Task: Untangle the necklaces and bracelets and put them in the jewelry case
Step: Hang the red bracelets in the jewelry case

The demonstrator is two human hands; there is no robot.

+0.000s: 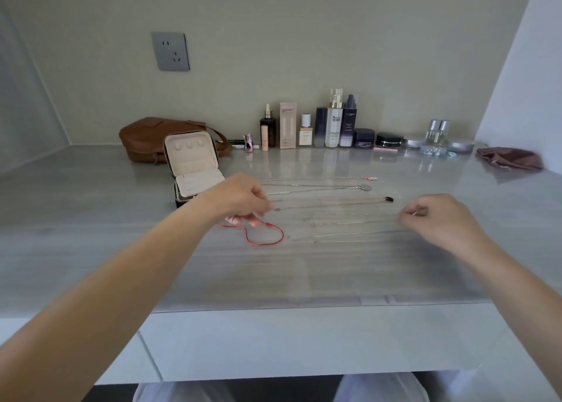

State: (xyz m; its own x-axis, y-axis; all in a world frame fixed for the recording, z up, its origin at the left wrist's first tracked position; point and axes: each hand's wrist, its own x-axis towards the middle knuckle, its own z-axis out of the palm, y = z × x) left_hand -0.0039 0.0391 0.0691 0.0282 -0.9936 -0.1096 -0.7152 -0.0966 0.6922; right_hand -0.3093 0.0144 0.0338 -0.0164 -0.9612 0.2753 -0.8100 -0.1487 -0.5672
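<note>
View from above a pale grey desk (273, 274) set in an alcove, walls close on the left, far and right sides. The near edge runs straight across, with a white drawer front (304, 340) below it. Between that edge and the jewellery lies a wide bare strip of desk.

An open jewelry case (194, 164) stands left of centre, lid upright, its near corner hidden behind the left hand (240, 201). Right of the case, several necklaces (319, 185) lie stretched out in separate left-to-right rows, pendants at the right ends. Nearer rows are pale thin chains (343, 223) (so fine they almost vanish into the surface). A red cord bracelet (264, 234) loops just near of the left hand.

The left hand's fingers curl downward, tips at the red cord and beside a chain end; I cannot tell whether they grip either. The right hand (441, 216) has thumb and forefinger pinched at the right end of the thin chains; which strand it holds is hard to make out.

Along the far wall stand a brown bag (146, 137), a row of cosmetic bottles and jars (334, 127) and, far right, a mauve pouch (511, 158). A wall socket (170, 51) sits above. Knees are cut off at the bottom edge.
</note>
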